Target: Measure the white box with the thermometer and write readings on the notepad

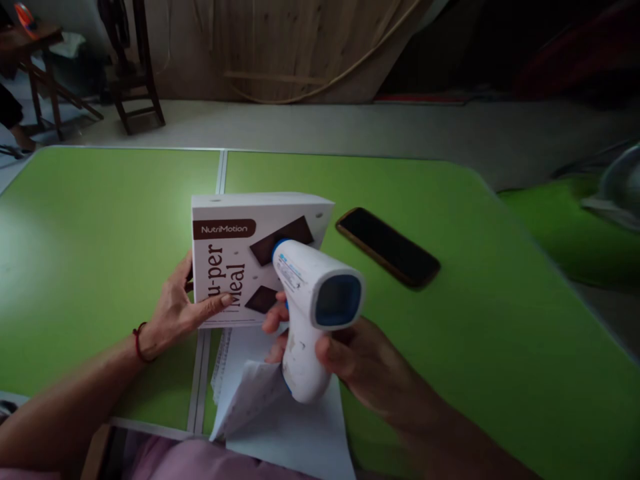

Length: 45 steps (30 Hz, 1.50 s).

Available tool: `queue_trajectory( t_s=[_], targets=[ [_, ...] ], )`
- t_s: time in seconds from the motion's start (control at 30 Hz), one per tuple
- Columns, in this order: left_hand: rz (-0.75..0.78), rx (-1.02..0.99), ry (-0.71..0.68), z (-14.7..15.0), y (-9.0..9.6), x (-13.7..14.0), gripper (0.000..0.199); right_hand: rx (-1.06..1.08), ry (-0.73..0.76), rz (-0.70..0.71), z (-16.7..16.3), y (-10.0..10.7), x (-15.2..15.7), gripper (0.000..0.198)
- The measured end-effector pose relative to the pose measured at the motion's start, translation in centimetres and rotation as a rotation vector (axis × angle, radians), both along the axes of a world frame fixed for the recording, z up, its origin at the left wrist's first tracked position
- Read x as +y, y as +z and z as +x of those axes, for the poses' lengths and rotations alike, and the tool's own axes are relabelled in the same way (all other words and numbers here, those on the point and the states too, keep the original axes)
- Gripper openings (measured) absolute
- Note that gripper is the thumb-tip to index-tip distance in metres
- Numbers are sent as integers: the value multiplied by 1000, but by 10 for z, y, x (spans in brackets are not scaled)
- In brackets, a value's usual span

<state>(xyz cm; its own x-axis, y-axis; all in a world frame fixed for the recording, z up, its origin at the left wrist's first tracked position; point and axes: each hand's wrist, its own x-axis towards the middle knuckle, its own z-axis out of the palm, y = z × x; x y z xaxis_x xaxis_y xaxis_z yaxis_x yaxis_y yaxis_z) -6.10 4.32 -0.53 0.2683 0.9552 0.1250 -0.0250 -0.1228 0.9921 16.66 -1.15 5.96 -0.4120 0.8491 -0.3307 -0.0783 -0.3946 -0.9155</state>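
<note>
My left hand (183, 307) grips the lower left side of a white NutriMotion box (220, 267), its thumb across the printed front. The box is upright above the green table, front toward me. In my right hand (360, 360) is a white and blue infrared thermometer (310, 300), fingers wrapped round its handle. Its blue nose points at the box front; whether it touches is hidden. The dark screen faces me. Below them lies a spiral notebook (295, 433) with white pages, one page corner curled up near the thermometer's handle.
A smartphone (387, 247) in a brown case lies on the green table (450, 380), right of the box. A metal strip (197, 387) runs between the two tabletop halves. Beyond the far edge stand a wooden chair (133, 83) and a small wooden table (33, 43). Part of a person's leg shows at far left.
</note>
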Motion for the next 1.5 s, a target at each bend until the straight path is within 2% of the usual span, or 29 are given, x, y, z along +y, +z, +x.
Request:
queue_trajectory(
  t_s=[0.13,0.5,0.63,0.77,1.27,1.37,1.5],
  targets=[
    [-16,-22,-14,0,2,0,63,-7,-15,30,-4,0,2,44],
    [-31,-4,-15,0,2,0,57,-57,-52,88,-5,0,4,34],
    [-36,13,-3,0,2,0,61,-56,-58,91,-3,-1,3,31],
    [-31,-6,-18,0,0,0,62,-98,-54,74,-2,-2,3,37],
    [-52,-77,-41,-1,-6,-1,62,-98,-54,76,-2,-4,2,42],
    [-40,-61,14,-4,-9,1,62,-72,-21,93,1,-3,3,40],
    [91,-36,198,-8,-17,13,59,-48,29,75,11,4,4,34]
  ],
)
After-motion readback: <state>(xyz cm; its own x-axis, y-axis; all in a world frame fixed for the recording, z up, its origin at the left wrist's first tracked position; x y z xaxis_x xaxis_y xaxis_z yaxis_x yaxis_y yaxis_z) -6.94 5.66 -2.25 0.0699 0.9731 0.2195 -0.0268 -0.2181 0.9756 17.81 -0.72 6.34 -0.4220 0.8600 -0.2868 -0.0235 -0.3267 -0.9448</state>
